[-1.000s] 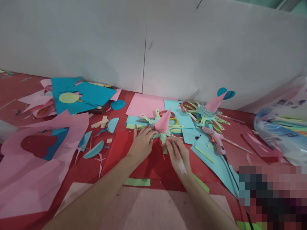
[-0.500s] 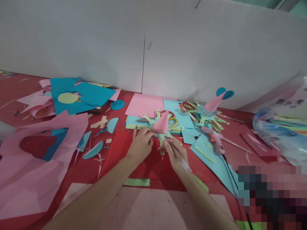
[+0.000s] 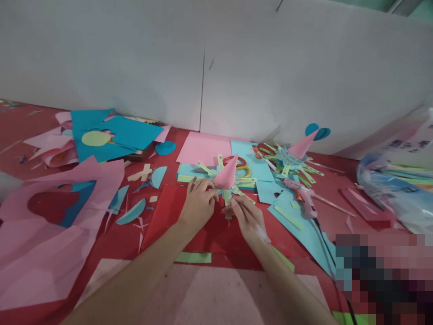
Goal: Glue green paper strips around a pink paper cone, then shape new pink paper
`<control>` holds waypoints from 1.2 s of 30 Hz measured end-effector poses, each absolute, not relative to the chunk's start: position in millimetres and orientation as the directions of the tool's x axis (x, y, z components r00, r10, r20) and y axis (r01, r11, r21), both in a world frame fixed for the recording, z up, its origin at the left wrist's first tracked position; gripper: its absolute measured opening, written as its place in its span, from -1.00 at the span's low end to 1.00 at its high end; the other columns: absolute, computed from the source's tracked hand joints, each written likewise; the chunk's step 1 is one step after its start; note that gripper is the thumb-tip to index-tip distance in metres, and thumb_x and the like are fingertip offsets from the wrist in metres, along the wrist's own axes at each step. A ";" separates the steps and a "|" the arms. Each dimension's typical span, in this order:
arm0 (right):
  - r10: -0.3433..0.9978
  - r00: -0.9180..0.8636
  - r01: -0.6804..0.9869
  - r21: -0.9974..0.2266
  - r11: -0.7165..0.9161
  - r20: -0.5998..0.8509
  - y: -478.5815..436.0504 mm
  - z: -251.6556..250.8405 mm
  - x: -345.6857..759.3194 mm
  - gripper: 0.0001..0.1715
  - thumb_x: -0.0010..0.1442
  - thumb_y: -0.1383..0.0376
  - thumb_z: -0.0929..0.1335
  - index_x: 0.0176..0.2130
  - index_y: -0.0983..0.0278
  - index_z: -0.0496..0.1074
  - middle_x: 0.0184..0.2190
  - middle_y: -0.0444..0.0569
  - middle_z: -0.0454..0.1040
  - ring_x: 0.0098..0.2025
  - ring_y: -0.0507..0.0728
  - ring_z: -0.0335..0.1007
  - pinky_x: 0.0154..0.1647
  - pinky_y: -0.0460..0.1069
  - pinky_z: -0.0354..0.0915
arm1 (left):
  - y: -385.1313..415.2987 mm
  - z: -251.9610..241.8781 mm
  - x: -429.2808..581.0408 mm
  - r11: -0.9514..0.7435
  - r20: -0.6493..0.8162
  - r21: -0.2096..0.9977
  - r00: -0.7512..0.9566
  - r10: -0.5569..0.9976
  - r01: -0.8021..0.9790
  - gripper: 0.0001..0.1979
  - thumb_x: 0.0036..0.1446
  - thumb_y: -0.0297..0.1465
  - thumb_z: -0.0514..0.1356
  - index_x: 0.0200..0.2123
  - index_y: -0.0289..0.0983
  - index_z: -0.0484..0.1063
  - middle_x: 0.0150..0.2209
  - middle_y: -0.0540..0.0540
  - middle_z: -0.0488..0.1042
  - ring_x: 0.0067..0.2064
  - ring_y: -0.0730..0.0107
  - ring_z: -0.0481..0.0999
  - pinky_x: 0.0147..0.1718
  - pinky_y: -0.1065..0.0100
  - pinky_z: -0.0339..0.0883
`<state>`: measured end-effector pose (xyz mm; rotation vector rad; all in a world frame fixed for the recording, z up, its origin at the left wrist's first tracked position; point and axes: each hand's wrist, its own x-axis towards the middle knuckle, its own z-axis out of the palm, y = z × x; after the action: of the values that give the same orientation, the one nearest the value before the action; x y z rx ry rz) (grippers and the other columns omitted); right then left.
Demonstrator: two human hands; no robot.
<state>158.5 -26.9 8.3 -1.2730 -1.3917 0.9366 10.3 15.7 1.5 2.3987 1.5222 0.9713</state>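
A pink paper cone (image 3: pixel 227 174) stands on a light-blue base ringed with green paper strips (image 3: pixel 226 196). My left hand (image 3: pixel 199 201) rests at the cone's left side, fingertips curled onto the base. On the cone's near right, my right hand (image 3: pixel 246 214) pinches one of the green strips; a white plaster sits on its back. A second pink cone (image 3: pixel 302 145) with green strips stands further back on the right.
A pink glue gun (image 3: pixel 305 200) with a black cord lies right of my hands. Scissors (image 3: pixel 241 167) lie behind the cone. Pink, blue and red paper sheets (image 3: pixel 111 131) and scraps cover the red surface. A plastic bag (image 3: pixel 395 185) sits far right. White wall behind.
My left fingers have curled in from flat onto the cone's base. My right hand moved up and left, closing onto a green strip.
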 end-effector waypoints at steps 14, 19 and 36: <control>0.989 0.101 0.231 -0.970 0.082 0.107 -29.1 8.2 157.6 -0.73 0.15 0.10 0.26 -0.39 0.23 0.36 -0.62 -0.10 0.46 -0.57 0.07 0.41 -0.48 -0.07 0.38 | 16.0 4.9 9.6 -0.528 0.429 0.479 0.338 0.838 0.701 -0.72 -0.01 -0.63 0.01 -0.64 -0.26 0.33 -0.40 -0.01 0.39 -0.25 0.41 0.32 0.00 0.21 0.08; 0.953 0.224 0.330 -0.936 0.122 0.203 -30.1 12.5 160.3 -0.59 0.20 0.06 0.17 -0.35 0.27 0.42 -0.70 -0.18 0.26 -0.65 0.00 0.20 -0.56 -0.10 0.23 | 14.3 7.7 9.5 -0.467 0.385 0.536 0.289 0.877 0.703 -0.73 -0.01 -0.65 0.00 -0.52 -0.24 0.41 -0.41 0.00 0.41 -0.23 0.37 0.34 -0.13 0.24 0.12; 0.985 0.105 0.277 -0.956 0.101 0.134 -12.9 7.5 175.3 -0.77 0.11 0.12 0.30 -0.42 0.19 0.19 -0.63 -0.15 0.43 -0.47 0.11 0.43 -0.40 -0.02 0.32 | 17.6 1.5 9.1 -0.505 0.369 0.520 0.352 0.860 0.689 -0.65 0.03 -0.64 0.00 -0.36 -0.17 0.51 -0.35 -0.01 0.44 -0.22 0.36 0.36 -0.15 0.25 0.14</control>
<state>175.3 -12.9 7.5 -1.3694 -1.3643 0.8878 9.1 17.6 1.5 2.3438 1.3828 0.8946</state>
